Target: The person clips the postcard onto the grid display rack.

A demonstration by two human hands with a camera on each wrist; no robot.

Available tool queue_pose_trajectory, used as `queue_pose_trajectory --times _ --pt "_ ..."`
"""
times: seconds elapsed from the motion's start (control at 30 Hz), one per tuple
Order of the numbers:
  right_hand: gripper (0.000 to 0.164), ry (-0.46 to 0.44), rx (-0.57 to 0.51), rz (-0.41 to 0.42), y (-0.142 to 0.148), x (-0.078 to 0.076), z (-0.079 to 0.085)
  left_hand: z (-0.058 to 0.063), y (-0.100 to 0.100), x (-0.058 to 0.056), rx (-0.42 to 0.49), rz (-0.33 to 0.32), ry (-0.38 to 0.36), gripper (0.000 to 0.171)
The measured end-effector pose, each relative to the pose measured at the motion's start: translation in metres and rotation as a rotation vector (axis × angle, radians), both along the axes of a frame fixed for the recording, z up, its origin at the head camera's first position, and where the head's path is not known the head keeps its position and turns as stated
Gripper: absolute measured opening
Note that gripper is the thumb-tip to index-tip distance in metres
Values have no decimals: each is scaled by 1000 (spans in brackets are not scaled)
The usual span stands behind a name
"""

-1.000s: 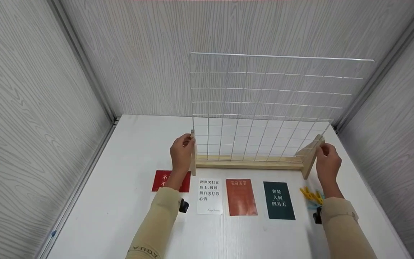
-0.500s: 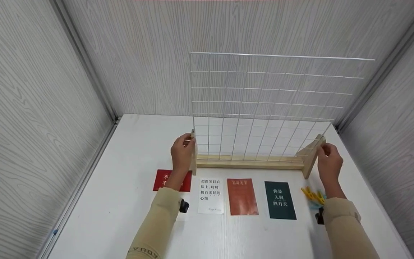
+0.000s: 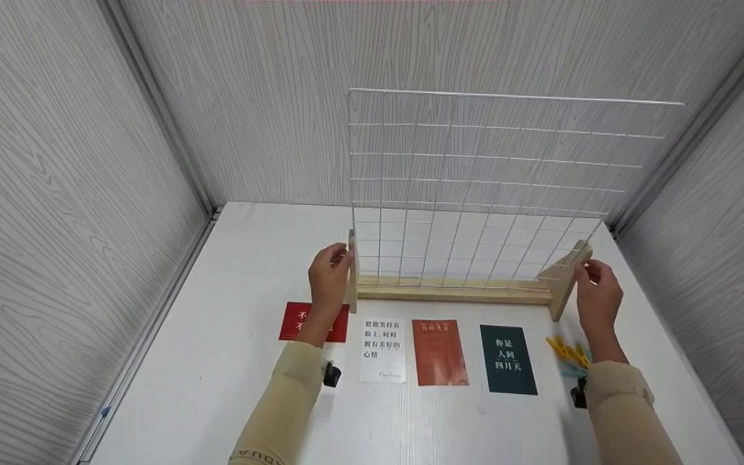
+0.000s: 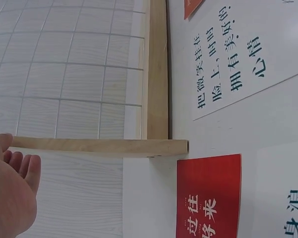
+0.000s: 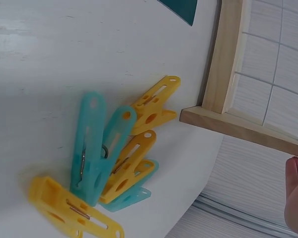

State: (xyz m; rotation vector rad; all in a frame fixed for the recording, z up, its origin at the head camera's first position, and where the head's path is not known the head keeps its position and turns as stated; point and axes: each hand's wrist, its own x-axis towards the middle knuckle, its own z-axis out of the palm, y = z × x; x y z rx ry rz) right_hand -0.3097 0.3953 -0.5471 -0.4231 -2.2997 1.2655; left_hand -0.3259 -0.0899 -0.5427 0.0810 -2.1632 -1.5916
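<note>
A white wire grid panel [image 3: 469, 187] stands upright in a wooden stand [image 3: 456, 294]. My left hand [image 3: 330, 278] is at the outer side of the stand's left upright [image 3: 353, 284], its fingertips touching near the top. In the left wrist view, that hand's loosely bent fingers [image 4: 32, 171] lie just outside the upright's end. At the opposite end, my right hand [image 3: 599, 294] has its fingertips against the outer side of the right upright [image 3: 566, 290]. The right wrist view shows only part of this hand, right at the wood's edge.
In front of the stand lie a red card [image 3: 294, 323], a white card [image 3: 382, 368], an orange-red card [image 3: 441, 361] and a dark green card [image 3: 509, 381]. Several yellow and teal clothespins [image 5: 97, 144] are piled beside my right forearm. Grey panelled walls [image 3: 88, 161] surround the white table [image 3: 230, 284].
My hands have stayed at the two uprights, with the left fingertips drawn slightly outward. The whole scene has shifted a little to the right in the head view. The cards and clothespins keep their places.
</note>
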Motion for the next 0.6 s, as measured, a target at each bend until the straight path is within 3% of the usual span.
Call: queue_pose_trajectory --times 0.27,0.6 --pt "51 -56 1 -29 7 17 -10 -8 21 17 -2 -66 28 23" --pt "55 -208 102 75 7 40 -24 -25 70 29 -58 -228 26 22"
